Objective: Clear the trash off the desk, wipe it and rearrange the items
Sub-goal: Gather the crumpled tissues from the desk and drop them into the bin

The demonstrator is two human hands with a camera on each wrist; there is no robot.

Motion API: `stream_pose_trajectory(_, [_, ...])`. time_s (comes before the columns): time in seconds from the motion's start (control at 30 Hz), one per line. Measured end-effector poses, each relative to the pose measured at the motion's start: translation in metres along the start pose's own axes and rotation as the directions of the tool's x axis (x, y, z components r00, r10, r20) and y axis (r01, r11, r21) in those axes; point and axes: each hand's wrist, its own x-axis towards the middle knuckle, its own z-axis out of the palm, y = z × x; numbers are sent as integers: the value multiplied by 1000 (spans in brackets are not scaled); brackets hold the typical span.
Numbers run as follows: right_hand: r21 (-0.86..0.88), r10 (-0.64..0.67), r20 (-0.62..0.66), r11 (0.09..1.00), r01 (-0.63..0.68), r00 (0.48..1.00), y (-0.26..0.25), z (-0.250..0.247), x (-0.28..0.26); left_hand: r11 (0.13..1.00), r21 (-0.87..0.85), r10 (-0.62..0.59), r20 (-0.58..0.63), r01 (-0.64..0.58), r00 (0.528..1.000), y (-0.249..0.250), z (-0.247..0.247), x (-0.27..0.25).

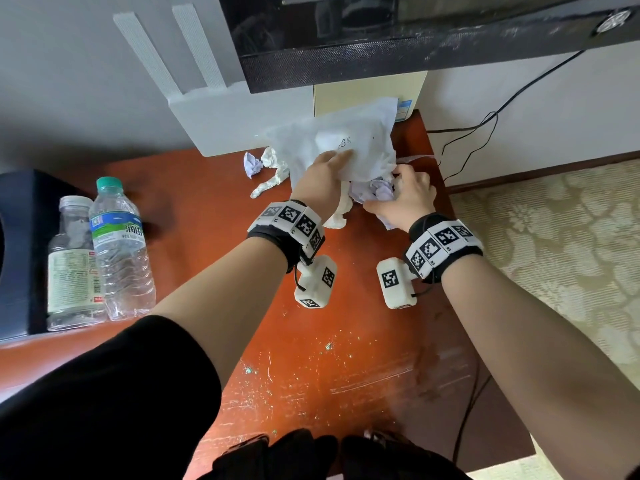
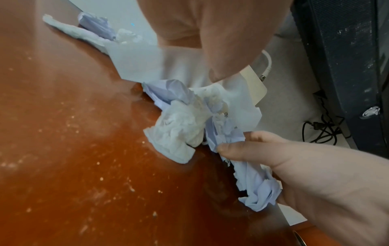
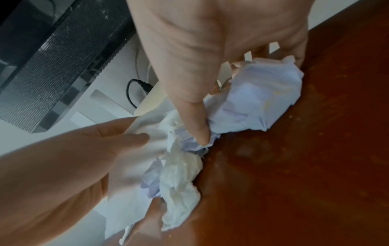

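My left hand holds a white plastic bag by its edge above the back right of the red-brown desk. In the right wrist view its thumb and fingers pinch the bag. My right hand grips a crumpled lavender paper at the bag's mouth. A crumpled white tissue lies against the bag's opening, touching the paper. Another lavender paper ball and a twisted white tissue lie on the desk left of the bag.
Two clear plastic bottles stand at the desk's left beside a black box. A white router stands at the back under a black screen. Cables hang at the right. The near desk surface is scratched and speckled.
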Motion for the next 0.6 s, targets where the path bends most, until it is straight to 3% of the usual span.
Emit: stream_pose_trajectory(0.6, [-63,-122,-141,991,114,982,4,-11,-17,987,-64,128,-264,-149,956,11,-37,-33])
